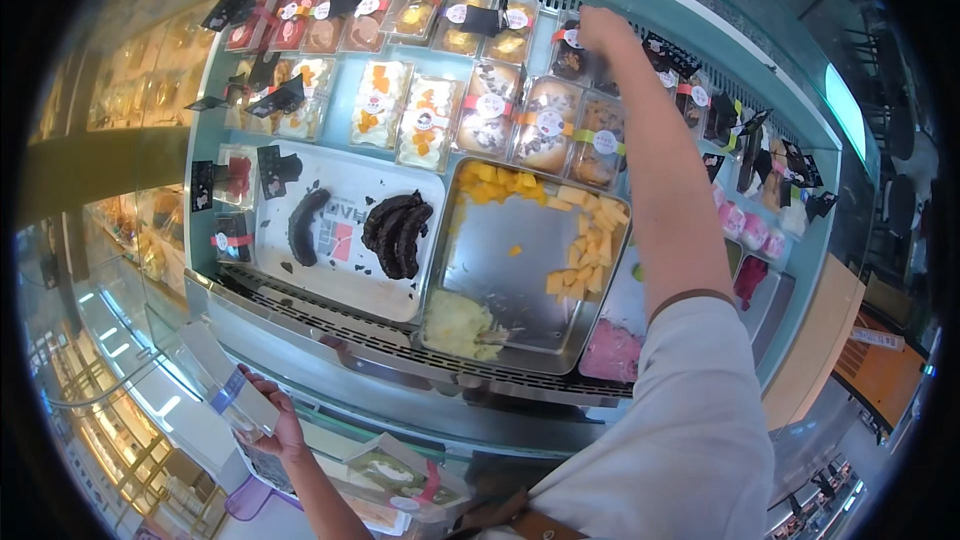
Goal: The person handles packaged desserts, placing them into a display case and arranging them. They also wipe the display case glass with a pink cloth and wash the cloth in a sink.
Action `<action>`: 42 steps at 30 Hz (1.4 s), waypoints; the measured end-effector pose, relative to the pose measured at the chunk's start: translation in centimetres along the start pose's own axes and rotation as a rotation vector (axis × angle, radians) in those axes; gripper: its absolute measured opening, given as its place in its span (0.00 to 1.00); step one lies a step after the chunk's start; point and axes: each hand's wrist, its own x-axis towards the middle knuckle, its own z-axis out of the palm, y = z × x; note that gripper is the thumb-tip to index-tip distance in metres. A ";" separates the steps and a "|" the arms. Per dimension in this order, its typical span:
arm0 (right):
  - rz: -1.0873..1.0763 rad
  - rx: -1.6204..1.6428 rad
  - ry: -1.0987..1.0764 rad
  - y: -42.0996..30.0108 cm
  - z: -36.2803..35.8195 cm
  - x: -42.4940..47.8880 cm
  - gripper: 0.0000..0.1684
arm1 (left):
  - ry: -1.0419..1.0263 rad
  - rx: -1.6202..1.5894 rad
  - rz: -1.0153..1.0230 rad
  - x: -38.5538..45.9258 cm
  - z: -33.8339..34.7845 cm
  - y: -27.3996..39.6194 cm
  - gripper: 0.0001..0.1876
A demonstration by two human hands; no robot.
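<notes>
With fingers curled around its side, my left hand [274, 416] holds a clear plastic pastry box [229, 382] with a purple label band, at the lower left, outside the display case. My right arm reaches across the refrigerated display case to its far edge. There my right hand [604, 34] is at a clear box of dark pastry [571, 52] with an orange band; its fingertips are hidden, so its grip cannot be told. Boxed cream cakes with orange fruit [426, 124] and boxed cream-topped buns [550, 124] stand in rows nearer to me.
A white tray [345, 157] holds dark chocolate-coloured pieces. Beside it, a metal tray [525, 240] holds diced yellow and orange fruit and pale green cream. Black signs [484, 19] stand among the boxes. The case's near metal rim [360, 341] crosses below; a purple-handled item [251, 499] lies lower left.
</notes>
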 end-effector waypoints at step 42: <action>0.347 0.374 0.092 -3.1 1.9 1.5 0.41 | -0.015 0.026 0.000 -0.1 0.4 -0.3 0.55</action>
